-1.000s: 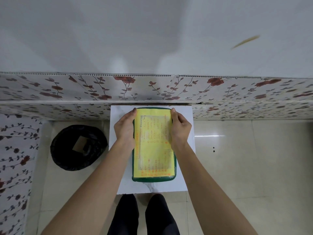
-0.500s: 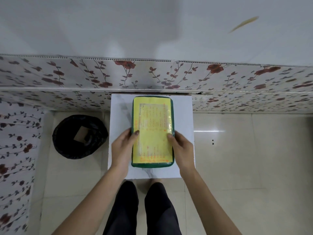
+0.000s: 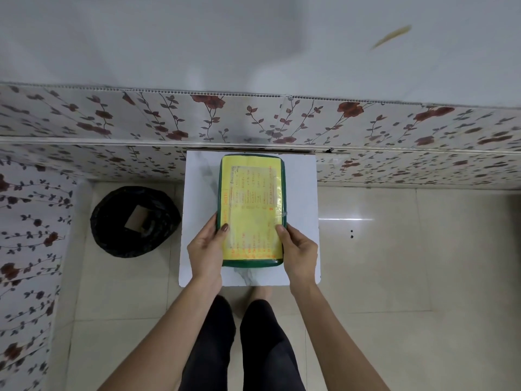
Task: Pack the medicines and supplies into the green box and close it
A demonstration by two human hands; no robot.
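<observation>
With the lid down on the green box (image 3: 251, 263), nothing packed inside it shows. The orange print on its yellow label (image 3: 251, 204) is too small and glossy for me to read. My left grip (image 3: 203, 251) and right grip (image 3: 299, 249) cover the box's near side walls, and the fingers under each palm are hidden, so how they meet the sides cannot be told. My forearms run off the bottom edge. Beneath the near end of the box, the counter (image 3: 301, 187) hides my feet. Left of the box, the brown scrap in the black bin (image 3: 135, 218) is unclear.
</observation>
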